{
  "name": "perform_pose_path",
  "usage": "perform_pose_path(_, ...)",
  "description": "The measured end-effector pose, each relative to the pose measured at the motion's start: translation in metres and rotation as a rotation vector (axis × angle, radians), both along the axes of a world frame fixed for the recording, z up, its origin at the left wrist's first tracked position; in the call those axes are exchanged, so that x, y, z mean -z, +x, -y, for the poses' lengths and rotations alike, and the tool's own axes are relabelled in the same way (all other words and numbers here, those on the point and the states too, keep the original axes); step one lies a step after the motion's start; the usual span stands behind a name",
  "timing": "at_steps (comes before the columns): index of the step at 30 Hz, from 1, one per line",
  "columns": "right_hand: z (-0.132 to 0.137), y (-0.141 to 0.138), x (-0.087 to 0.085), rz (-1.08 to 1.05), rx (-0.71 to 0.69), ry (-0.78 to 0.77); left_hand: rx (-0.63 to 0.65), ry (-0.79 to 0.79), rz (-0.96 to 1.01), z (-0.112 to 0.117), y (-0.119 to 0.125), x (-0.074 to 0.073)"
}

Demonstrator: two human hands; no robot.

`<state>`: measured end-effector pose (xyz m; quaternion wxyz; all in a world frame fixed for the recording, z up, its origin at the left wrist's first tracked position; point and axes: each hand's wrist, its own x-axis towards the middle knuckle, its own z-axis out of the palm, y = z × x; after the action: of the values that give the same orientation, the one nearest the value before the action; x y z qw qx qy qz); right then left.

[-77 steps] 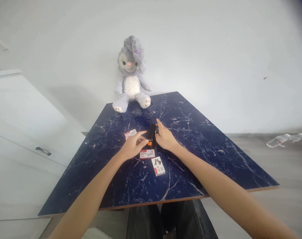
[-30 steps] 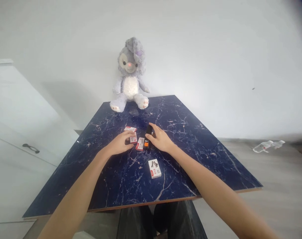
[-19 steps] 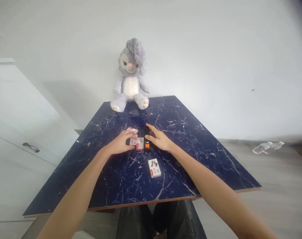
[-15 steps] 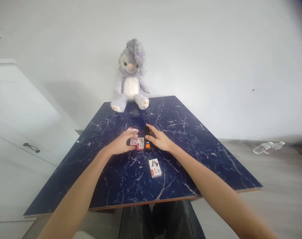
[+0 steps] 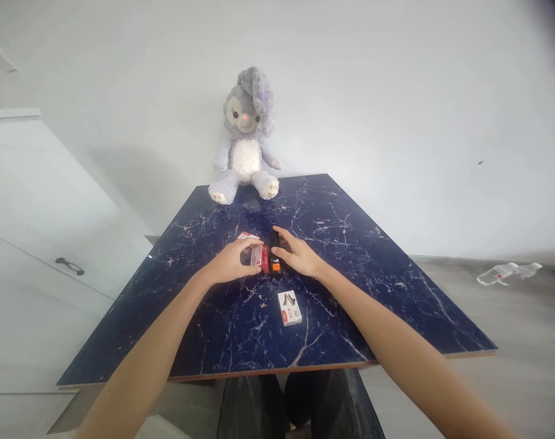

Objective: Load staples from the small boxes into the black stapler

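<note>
My left hand [image 5: 232, 262] curls its thumb and fingers round a small red-and-white box [image 5: 257, 256], which is tilted up against the left side of a black stapler-like object. My right hand [image 5: 300, 255] grips that long black object with an orange patch [image 5: 274, 256], thumb on its top and fingers at its far end. Another red-and-white box [image 5: 249, 235] lies just beyond my left fingers, partly hidden by them. Nearer to me, a white box with a picture of a black tool [image 5: 289, 308] rests flat on the table.
A grey plush rabbit [image 5: 245, 158] sits at the far edge of the dark blue marbled table [image 5: 350, 305], against the wall. White drawers [image 5: 35, 274] stand on the left. A clear plastic item [image 5: 506, 273] lies on the floor at right.
My left hand has moved right and tilted the box up against the black object. My right hand keeps its hold. The whole view has shifted slightly.
</note>
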<state>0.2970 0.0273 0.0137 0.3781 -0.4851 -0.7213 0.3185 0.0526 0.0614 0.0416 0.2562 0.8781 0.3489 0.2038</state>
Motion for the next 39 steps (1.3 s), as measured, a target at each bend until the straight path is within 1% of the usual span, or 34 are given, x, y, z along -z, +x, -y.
perform_pose_path(2,0.0,0.0,0.0,0.001,-0.002,-0.003,0.0,-0.004,0.041,0.0,0.002,0.002)
perform_pose_path(7,0.0,0.001,0.001,0.033,0.009,0.015,-0.072,0.023,0.163,0.002,0.005,0.005)
perform_pose_path(11,-0.001,0.002,0.002,0.044,0.021,0.018,-0.079,0.061,0.253,0.004,0.008,0.005)
perform_pose_path(13,-0.001,0.003,0.002,0.036,0.015,0.013,-0.057,0.048,0.204,0.004,0.008,0.006)
perform_pose_path(16,-0.002,0.003,0.003,0.035,0.009,0.018,-0.025,0.015,-0.019,0.002,0.006,0.008)
perform_pose_path(18,-0.002,0.003,0.003,0.041,0.011,0.031,-0.028,-0.024,-0.11,0.002,0.006,0.009)
perform_pose_path(20,-0.002,0.003,0.002,0.047,0.019,0.038,-0.04,-0.086,-0.106,0.003,0.007,0.011)
perform_pose_path(24,0.0,0.003,-0.001,0.053,0.018,0.02,-0.045,-0.218,-0.006,0.009,0.013,0.015)
perform_pose_path(28,0.0,0.003,-0.001,0.047,0.015,0.029,-0.015,-0.302,0.046,0.011,0.013,0.018)
perform_pose_path(30,-0.001,0.003,0.0,0.04,0.013,0.036,-0.017,-0.244,0.07,0.005,0.01,0.018)
perform_pose_path(31,-0.001,0.003,0.001,0.037,0.012,0.032,-0.042,-0.163,0.088,0.001,0.007,0.019)
perform_pose_path(33,-0.001,0.003,0.001,0.034,0.01,0.021,-0.136,0.074,0.093,-0.01,0.001,0.022)
perform_pose_path(35,-0.001,0.003,0.002,0.035,0.01,0.014,-0.21,0.277,0.02,-0.021,-0.006,0.027)
perform_pose_path(37,-0.001,0.003,0.002,0.033,0.006,0.011,-0.203,0.353,-0.097,-0.031,-0.012,0.034)
perform_pose_path(39,0.0,0.003,0.001,0.029,0.004,0.01,-0.175,0.368,-0.175,-0.036,-0.016,0.039)
